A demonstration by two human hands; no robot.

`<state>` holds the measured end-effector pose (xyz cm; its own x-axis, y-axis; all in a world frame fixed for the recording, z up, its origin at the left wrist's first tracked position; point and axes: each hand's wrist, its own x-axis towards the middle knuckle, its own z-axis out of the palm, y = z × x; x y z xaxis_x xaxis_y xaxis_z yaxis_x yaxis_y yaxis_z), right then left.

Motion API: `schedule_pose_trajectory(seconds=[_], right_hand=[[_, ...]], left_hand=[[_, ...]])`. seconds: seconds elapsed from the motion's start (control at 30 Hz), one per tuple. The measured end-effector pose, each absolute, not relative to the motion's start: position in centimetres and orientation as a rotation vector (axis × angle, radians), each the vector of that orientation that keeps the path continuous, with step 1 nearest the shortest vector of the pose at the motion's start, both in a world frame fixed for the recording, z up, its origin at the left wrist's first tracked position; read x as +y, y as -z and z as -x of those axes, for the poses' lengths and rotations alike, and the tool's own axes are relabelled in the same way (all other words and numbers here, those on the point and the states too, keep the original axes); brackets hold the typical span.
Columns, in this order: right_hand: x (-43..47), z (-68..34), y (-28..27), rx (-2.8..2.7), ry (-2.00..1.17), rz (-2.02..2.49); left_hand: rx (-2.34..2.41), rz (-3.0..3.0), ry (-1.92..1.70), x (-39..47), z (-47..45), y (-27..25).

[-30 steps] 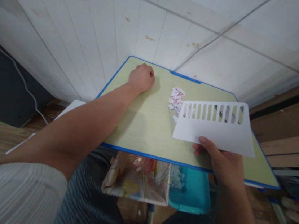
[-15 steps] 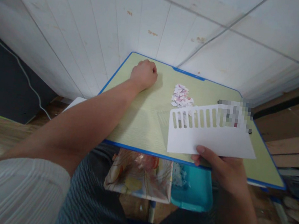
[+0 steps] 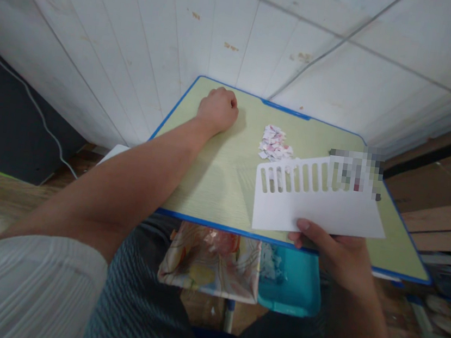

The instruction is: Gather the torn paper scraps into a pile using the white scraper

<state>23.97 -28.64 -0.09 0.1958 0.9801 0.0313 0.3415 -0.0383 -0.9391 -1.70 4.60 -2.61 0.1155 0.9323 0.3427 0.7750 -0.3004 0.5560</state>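
Note:
My left hand (image 3: 218,110) rests as a closed fist on the far left of the folding table (image 3: 206,188); nothing shows in it. Between thumb and fingers, my right hand (image 3: 336,254) grips the lower edge of a white card (image 3: 313,218) with a row of long rounded slots along its upper part. The card is held tilted over the right half of the tabletop, and a blurred-out patch covers its upper right. Just beyond its upper left corner lies a small heap of torn paper scraps (image 3: 275,144), white with pink bits.
Below the near table edge sit a patterned fabric-lined bin (image 3: 207,282) with crumpled plastic inside and a teal tray (image 3: 297,287) with whitish scraps. A white panelled wall (image 3: 162,46) stands behind the table, with a cable (image 3: 325,55) running down it.
Almost nothing differs. The whole view has shifted very slightly; both hands, the slotted card and the paper scraps keep their places.

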Motion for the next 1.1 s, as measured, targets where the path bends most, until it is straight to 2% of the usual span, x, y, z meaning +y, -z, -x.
schedule_pose_trajectory(seconds=[0.47, 0.67, 0.9, 1.1], right_hand=[[-28.9, -24.6, 1.2, -1.306, -0.848, 1.5], [-28.0, -24.3, 1.3, -1.048, -0.828, 1.311], [-29.4, -25.1, 1.3, -1.254, -0.884, 1.612], [-29.2, -24.7, 1.6, -1.117, -0.799, 1.47]], left_hand=[[1.678, -2.15, -0.971, 4.5, 1.8, 2.6], [1.69, -2.152, -0.954, 4.4, 1.8, 2.5], [1.657, -2.153, -0.969, 4.2, 1.8, 2.4], [1.669, -2.17, -0.958, 4.3, 1.7, 2.4]])
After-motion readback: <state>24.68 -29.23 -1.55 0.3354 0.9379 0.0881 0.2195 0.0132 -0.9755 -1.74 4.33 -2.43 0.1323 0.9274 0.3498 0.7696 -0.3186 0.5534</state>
